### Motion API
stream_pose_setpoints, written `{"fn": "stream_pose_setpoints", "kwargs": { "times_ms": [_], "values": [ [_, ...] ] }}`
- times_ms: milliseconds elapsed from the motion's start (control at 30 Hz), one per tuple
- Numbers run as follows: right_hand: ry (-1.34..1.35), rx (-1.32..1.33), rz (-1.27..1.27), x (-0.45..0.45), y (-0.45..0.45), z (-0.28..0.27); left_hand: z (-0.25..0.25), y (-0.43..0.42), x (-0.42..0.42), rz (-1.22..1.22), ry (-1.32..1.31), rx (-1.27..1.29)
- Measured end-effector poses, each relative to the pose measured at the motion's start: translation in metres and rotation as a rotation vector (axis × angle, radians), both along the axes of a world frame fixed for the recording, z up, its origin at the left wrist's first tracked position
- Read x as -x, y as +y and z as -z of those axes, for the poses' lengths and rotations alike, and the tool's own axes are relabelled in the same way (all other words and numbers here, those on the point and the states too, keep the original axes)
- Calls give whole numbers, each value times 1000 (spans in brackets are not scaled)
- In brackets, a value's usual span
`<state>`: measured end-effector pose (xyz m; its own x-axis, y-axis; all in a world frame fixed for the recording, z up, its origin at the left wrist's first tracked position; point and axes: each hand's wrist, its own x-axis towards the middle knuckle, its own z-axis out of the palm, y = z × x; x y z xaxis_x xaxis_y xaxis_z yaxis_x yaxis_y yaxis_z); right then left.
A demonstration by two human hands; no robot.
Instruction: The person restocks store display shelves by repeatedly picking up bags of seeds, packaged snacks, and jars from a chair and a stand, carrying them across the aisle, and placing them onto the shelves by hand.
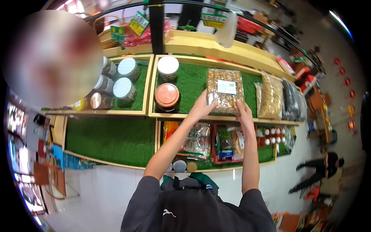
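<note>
Probably for balance, the left hand (201, 105) and right hand (245, 113) pinch the packet (225, 92) at its lower sides, right of frame centre.

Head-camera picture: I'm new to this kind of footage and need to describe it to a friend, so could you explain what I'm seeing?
There is no machine here, just a person's bare hands. The camera is worn on the head, looking forward and down, so the arms reach up from the bottom. The left hand and right hand hold a clear-wrapped pack with a white label. Whether it rests on the shelf is hard to tell. The green-lined shelf has a white-lidded jar and an orange-lidded jar to the left, and filled bags to the right. A blurred circle hides the upper left.
</note>
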<state>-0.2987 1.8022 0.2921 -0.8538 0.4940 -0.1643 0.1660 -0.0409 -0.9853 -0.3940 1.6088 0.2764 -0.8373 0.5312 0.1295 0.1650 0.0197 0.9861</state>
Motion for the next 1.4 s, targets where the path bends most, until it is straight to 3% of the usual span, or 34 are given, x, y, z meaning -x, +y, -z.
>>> {"fn": "stream_pose_setpoints", "kwargs": {
  "times_ms": [200, 267, 467, 533, 600, 700, 733, 800, 833, 867, 900, 933, 1000, 1067, 1133, 1233, 1267, 1300, 1333, 1400],
  "values": [
    [-185, -113, -222, 75, 62, 37, 39, 55, 53, -197, -14, 156],
    [5, -104, -85, 84, 64, 54, 52, 65, 63, -244, 112, 192],
    [4, -175, -146, 103, 65, 74, 58, 71, 59, -395, 262, 189],
    [55, -201, 4, 97, 62, 67, 56, 73, 55, -439, 249, 216],
    [64, -97, -169, 97, 77, 75, 52, 76, 50, -522, 309, 293],
    [78, -83, -125, 82, 75, 74, 57, 77, 34, -644, 444, 241],
    [38, -161, -65, 69, 71, 65, 47, 73, 18, -665, 488, 220],
    [371, -1102, 155, 79, 93, 117, 22, 51, -18, -561, 363, 265],
    [326, -1049, 158, 64, 71, 92, 10, 36, -38, -512, 364, 265],
    [188, -787, 41, 52, 47, 67, 15, 24, -56, -502, 382, 116],
    [333, -795, 72, 36, 9, 56, -5, 1, -83, -426, 247, 113],
    [416, -641, -49, 23, -24, 48, -8, -19, -104, -413, 185, 30],
    [367, -528, -305, -20, -105, 23, -1, -69, -146, -490, 269, 33],
    [458, -202, -609, -41, -166, 77, 21, -120, -194, -685, 22, -207],
    [415, -240, -856, -91, -239, 91, 57, -192, -255, -944, -170, -450],
    [-35, -156, -1248, -148, -322, 126, 153, -288, -373, -1431, -407, -563],
    [-154, -155, -1345, -166, -352, 128, 195, -314, -421, -1590, -521, -555],
    [-192, -127, -1441, -177, -375, 148, 234, -334, -475, -1780, -629, -382],
    [-177, -215, -1522, -191, -398, 155, 279, -345, -527, -1989, -688, -170],
    [-82, -359, -1673, -211, -437, 169, 341, -349, -623, -2250, -816, -127]
  ]
}}
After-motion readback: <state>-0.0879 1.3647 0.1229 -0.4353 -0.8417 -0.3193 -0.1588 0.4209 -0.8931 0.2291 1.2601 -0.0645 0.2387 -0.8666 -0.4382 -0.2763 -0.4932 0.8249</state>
